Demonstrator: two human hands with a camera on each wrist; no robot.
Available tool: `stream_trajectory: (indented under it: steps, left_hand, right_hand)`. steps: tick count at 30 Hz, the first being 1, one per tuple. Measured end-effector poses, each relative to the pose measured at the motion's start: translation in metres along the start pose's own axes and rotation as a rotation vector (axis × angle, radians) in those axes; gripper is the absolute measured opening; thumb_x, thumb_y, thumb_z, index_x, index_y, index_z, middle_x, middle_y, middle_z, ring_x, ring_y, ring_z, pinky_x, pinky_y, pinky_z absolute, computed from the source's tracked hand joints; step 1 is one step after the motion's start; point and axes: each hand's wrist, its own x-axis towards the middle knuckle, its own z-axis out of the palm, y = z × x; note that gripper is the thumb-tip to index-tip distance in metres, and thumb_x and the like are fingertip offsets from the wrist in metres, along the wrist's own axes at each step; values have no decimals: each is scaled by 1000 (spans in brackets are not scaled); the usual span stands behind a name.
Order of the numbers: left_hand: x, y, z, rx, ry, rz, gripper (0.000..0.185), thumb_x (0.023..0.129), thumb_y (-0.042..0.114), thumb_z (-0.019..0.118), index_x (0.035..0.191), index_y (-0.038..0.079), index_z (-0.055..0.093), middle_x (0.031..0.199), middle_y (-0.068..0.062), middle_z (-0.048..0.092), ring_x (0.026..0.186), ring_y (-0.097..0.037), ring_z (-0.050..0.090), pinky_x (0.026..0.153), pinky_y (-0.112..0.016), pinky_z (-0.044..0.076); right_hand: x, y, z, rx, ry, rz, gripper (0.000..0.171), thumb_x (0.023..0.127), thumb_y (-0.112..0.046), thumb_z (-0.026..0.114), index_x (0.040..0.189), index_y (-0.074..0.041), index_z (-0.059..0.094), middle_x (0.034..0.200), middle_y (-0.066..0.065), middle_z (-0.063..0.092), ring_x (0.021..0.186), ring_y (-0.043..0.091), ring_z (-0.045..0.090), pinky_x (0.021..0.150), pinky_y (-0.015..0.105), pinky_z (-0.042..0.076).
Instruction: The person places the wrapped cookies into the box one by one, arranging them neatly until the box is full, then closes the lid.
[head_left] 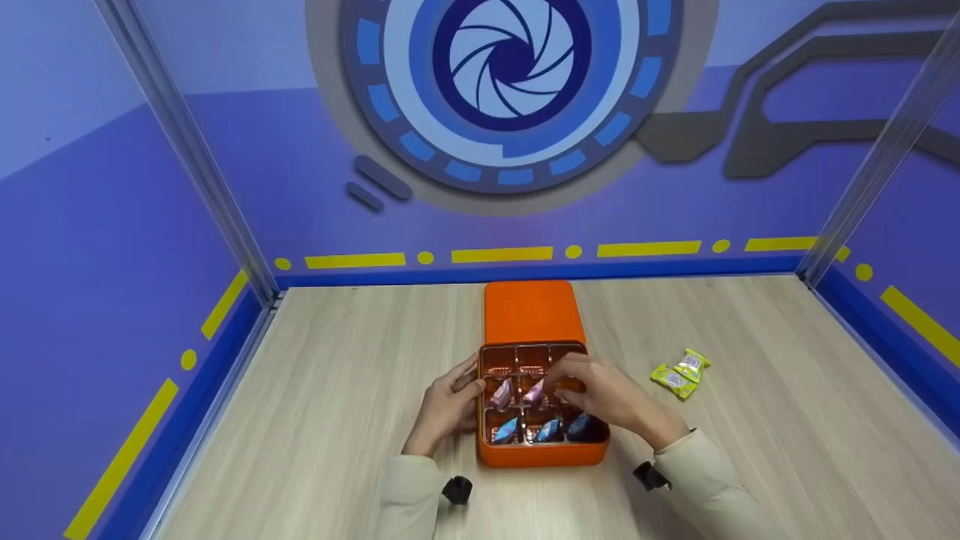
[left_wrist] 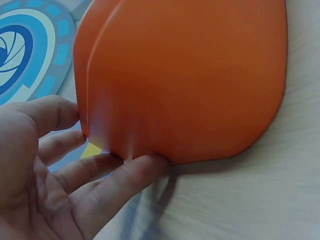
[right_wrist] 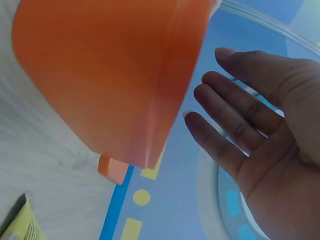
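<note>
Tabletop (head_left: 337, 420) of pale wood carries an orange box (head_left: 541, 450) near its middle, close to me, with its lid (head_left: 531, 311) lying just beyond it on the far side. I see the box split into nine compartments: two pink sweets (head_left: 501, 392) in the middle row and three blue sweets (head_left: 506, 430) in the near row. My left hand (head_left: 447, 401) rests against the left wall of the box, fingers fairly straight and spread, touching the wall without curling round it; the left wrist view shows fingertips (left_wrist: 142, 167) at the box's bottom edge. My right hand (head_left: 600, 394) hovers over the right side of the box, above the middle row. In the right wrist view its fingers (right_wrist: 235, 115) are straight and spread, holding nothing. Two yellow sweets (head_left: 681, 373) lie on the tabletop to the right of the box, well apart from it.
</note>
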Motion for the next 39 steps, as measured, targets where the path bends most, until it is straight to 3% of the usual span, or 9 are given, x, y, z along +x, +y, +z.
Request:
stream_trajectory:
  steps: [3,10,20,26,33,39]
  left_hand:
    - [-1,1,0,-15,-2,-11,56,106,18,66,160,12,51,145,-23,62,113,-34,72,75,-45,65]
    - [1,0,0,21,13,-8,55,105,17,66,158,12,53,143,-21,64,124,-33,67,92,-45,61]
    - [1,-1,0,32,21,-14,54,105,18,67,157,12,54,142,-20,64,124,-32,67,93,-47,60]
    - [1,0,1,33,22,-4,55,104,17,67,157,11,54,142,-21,64,125,-33,66,95,-49,59]
    - [2,-1,1,60,25,-9,54,104,19,68,157,14,56,141,-18,66,129,-31,64,111,-50,47]
    - [2,0,1,64,29,-4,54,104,19,67,157,13,55,141,-19,65,129,-33,64,111,-51,48]
  right_hand:
    - [-4,1,-3,5,18,5,19,96,1,76,115,-4,77,113,9,74,103,30,71,90,46,61]
    - [-16,2,-10,-56,66,45,24,94,2,79,118,-4,76,115,5,74,105,27,71,93,45,60]
    - [-30,5,-18,-50,83,101,26,95,1,78,120,-7,75,118,4,74,110,29,71,96,49,58]
    - [-37,9,-20,-54,109,80,26,94,1,79,119,-5,75,116,6,75,109,29,72,94,49,59]
    - [-48,13,-22,-90,132,100,27,91,2,82,116,-7,76,114,5,75,108,29,73,93,51,59]
    - [-56,16,-26,-106,131,151,26,91,-1,82,116,-6,75,116,6,75,108,31,72,93,52,59]
